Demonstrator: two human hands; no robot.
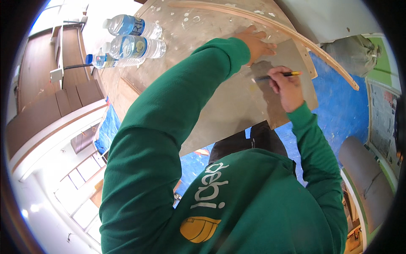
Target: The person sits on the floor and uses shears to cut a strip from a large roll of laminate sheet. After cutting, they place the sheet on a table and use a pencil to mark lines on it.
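Note:
My left hand lies with its fingers spread on a flat grey-brown sheet on the work table. Closer to me, my right hand is closed round a slim black pencil with a yellow-orange end. Its pale tip points left, low over the table surface. I cannot tell whether the tip touches it. A darker shaded patch runs across the surface beneath my right hand. Both arms wear green sleeves, and the left one reaches across the table.
Several clear water bottles lie or stand at the table's far left. A long thin wooden strip curves along the far edge to the right. Blue sheeting covers the floor. A grey plastic bag sits at the far right.

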